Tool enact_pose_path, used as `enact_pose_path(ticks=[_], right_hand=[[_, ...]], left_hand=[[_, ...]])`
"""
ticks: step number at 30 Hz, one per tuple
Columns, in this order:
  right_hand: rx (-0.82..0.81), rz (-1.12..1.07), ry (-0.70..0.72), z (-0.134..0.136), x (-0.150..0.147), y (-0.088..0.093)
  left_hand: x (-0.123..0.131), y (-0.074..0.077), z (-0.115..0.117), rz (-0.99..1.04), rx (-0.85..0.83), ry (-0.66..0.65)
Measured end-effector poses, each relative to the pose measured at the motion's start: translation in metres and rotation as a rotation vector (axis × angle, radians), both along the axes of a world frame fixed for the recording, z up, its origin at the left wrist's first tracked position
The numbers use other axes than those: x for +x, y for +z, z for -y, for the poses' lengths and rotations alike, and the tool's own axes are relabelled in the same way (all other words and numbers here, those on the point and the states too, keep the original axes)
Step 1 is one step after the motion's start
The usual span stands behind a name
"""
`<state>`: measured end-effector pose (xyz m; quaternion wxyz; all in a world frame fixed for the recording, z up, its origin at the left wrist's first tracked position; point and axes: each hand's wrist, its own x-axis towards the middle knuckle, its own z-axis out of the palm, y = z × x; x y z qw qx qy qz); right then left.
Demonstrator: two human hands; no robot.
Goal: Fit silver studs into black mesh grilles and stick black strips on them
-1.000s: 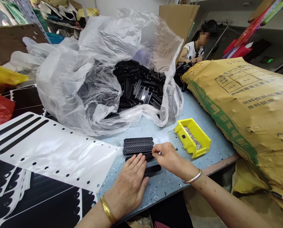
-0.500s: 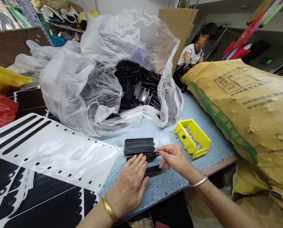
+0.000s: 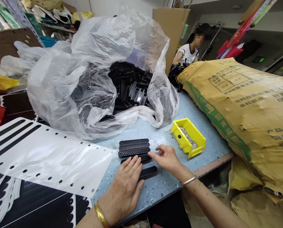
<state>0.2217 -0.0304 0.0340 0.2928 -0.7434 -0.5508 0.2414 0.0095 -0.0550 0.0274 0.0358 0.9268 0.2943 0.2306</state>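
My left hand (image 3: 127, 186) lies flat, fingers stretched out, over the left part of a smooth black strip (image 3: 144, 157). A fingertip of my right hand (image 3: 168, 160) touches or hovers at that strip's right end; its fingers are apart and nothing shows between them. Just behind, several black plastic bars with a lattice face (image 3: 134, 147) lie side by side. Nearer to me, another smooth black strip (image 3: 148, 172) comes out from beneath or beside my left hand, which hides its left end. To the right stands a yellow bin (image 3: 198, 147) with small silvery metal pieces (image 3: 188, 136).
A large clear plastic bag (image 3: 94, 41) full of black bars (image 3: 129, 85) stands behind on the blue speckled table (image 3: 108, 177). White sheets with black strips (image 3: 67, 152) lie left. A big yellow sack (image 3: 245, 104) leans at the right. A person (image 3: 187, 52) sits beyond.
My right fingers have loosened from a pinch at the strip's right end and now stand apart. My left hand stays flat on the strip. The whole view has shifted slightly.
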Motion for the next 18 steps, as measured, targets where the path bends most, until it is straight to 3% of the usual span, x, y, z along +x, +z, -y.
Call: enact_pose_path(ticks=[5, 10, 15, 18], right_hand=[[0.027, 0.069, 0.068, 0.000, -0.019, -0.009], [0.103, -0.025, 0.193, -0.004, -0.010, -0.011], [-0.163, -0.444, 0.171, -0.005, 0.004, -0.003], [-0.222, -0.579, 0.115, -0.002, 0.007, -0.002]], left_hand=[[0.000, 0.000, 0.000, 0.007, -0.001, -0.007], [-0.001, 0.000, -0.001, -0.003, -0.019, -0.001], [-0.004, 0.003, -0.001, -0.005, -0.041, 0.002], [-0.002, 0.008, 0.000, 0.001, -0.056, 0.015]])
